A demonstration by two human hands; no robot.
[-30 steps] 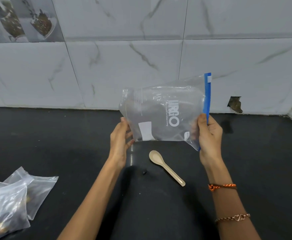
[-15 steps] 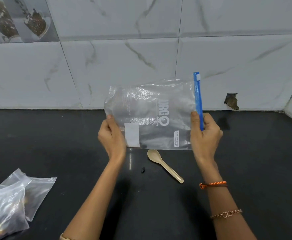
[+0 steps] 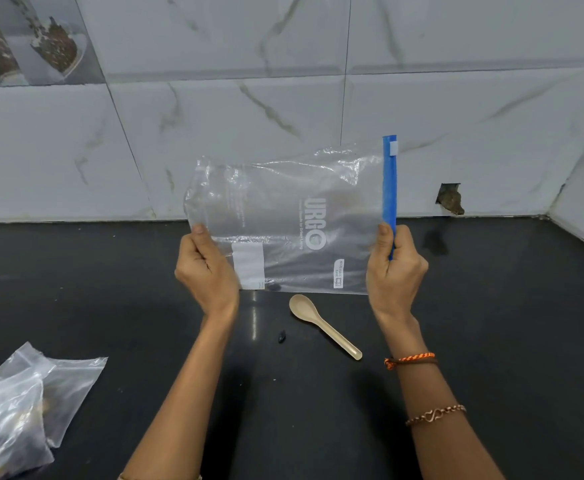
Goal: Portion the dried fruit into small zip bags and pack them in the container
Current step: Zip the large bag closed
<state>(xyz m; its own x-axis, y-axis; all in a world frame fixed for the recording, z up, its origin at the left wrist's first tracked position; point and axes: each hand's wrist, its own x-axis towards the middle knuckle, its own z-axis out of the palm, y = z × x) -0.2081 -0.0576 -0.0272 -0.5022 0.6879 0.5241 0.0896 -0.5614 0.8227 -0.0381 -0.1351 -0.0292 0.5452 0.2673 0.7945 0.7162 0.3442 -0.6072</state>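
Observation:
I hold a clear zip bag with white print and a blue zip strip in the air above the black counter, turned sideways. It looks empty. My left hand pinches its left, bottom edge. My right hand grips the right edge at the lower end of the blue zip strip, which runs up and down. A beige plastic spoon lies on the counter just below the bag, and a small dark piece of dried fruit lies to its left.
Several small clear zip bags, some holding dark and golden fruit, lie at the counter's near left corner. The black counter ends at a marble-tiled wall behind and at the right. The wall has a small hole.
Both hands drew the bag flatter and squarer in front of me and shifted it slightly left. My left hand went from an open touch to a pinch on the bag's edge.

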